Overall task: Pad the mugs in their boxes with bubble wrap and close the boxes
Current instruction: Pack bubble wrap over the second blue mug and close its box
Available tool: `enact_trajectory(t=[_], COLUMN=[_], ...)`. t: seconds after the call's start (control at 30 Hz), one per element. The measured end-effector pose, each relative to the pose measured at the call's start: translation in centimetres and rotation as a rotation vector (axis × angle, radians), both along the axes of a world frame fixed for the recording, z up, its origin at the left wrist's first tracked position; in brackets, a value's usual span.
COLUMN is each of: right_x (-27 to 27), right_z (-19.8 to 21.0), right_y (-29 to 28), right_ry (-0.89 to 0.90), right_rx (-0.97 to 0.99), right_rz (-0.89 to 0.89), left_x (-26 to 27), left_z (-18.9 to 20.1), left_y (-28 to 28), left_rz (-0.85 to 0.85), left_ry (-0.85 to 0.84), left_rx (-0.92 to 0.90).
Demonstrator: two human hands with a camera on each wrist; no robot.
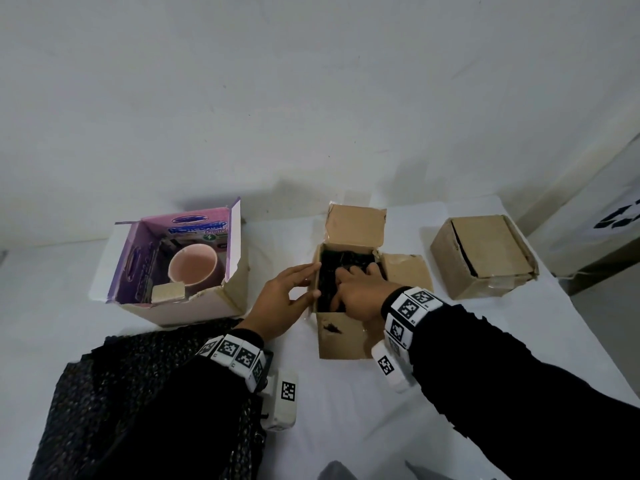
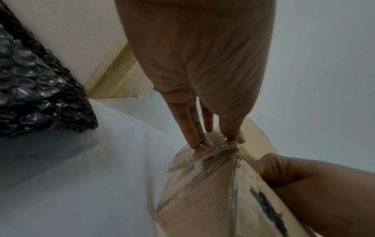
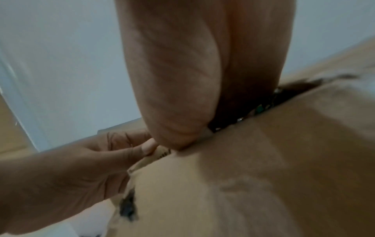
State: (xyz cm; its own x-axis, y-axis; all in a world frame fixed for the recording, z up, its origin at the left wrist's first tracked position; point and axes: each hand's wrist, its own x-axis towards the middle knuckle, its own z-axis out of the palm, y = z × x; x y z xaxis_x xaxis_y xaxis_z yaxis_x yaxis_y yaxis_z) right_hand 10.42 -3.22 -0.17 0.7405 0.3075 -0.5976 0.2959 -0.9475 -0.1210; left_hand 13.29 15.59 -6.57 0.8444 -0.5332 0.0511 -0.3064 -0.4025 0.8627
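Pressing bubble wrap (image 1: 341,271) into upright box (image 1: 341,336), right hand (image 1: 360,294)

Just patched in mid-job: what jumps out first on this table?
Dead centre, the right hand pushes black bubble wrap down into the open brown cardboard box while the left hand steadies its left wall. To the left, a pink mug sits unpadded in the open purple-lined box; at right a brown box is closed.

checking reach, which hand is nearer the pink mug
Left. The left hand rests on the middle box's left wall, on the pink mug's side; the right hand reaches into that box, farther away.
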Motion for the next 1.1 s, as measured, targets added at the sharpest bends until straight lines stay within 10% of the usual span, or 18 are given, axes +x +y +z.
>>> enact_trajectory(t=[0.2, 0.43, 0.77, 1.1], right_x=[0.2, 0.7, -3.9, -6.5], right_z=[-0.7, -1.3, -2.2, -4.2], right_y=[-1.6, -0.3, -3.8, -4.3], right_ry=[-0.200, -0.292, -0.536, -0.632], right_rx=[0.523, 0.003, 0.240, 0.072], right_rz=[-0.249, -0.006, -0.027, 0.064], left_x=[0.1, 0.4, -1.2, -3.4], left_z=[-0.1, -0.2, 2.2, 4.4], left_y=[-0.2, 0.0, -0.8, -2.7], left_rz=[-0.008, -0.019, -0.292, -0.326], left_ry=[-0.036, -0.078, -0.751, -0.664], left_rx=[0.013, 0.061, 0.636, 0.972])
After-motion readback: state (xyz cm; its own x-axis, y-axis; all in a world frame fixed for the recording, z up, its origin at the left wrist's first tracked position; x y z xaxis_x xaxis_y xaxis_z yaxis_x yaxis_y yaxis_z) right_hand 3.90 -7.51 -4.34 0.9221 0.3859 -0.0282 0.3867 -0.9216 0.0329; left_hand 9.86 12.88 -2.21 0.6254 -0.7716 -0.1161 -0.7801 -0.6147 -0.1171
